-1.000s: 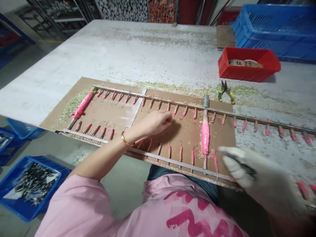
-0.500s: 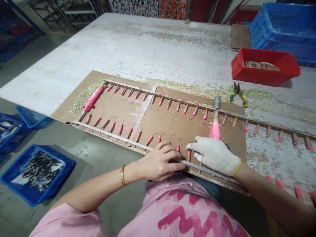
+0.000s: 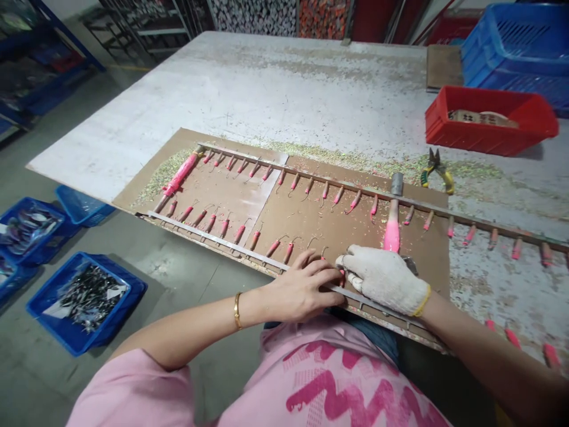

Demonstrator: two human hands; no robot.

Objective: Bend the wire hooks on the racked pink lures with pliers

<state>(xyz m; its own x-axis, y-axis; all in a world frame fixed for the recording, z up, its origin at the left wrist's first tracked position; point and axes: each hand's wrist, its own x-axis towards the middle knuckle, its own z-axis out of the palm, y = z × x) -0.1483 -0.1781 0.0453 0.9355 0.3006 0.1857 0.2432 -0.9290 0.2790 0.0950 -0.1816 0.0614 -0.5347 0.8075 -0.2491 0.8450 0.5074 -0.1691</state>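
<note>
Soft, even light comes from above. It is bright on the pale worktop [image 3: 284,89] beyond the brown board [image 3: 311,225], almost washed out there. On the board's near edge the left hand [image 3: 306,290] and the gloved right hand [image 3: 384,279] look sharp and throw only faint shadows. Left of the board the floor [image 3: 186,267] is dimmer. The wide lens bows the board's long edges.

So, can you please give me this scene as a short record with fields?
Left: bare left hand, fingers resting on the near rail
Right: gloved right hand, fingertips at a pink hook; grip unclear
Rack: two rails of pink hooks, lying on a brown board
Table: pliers, red bin
Floor: blue bins with dark parts
</note>
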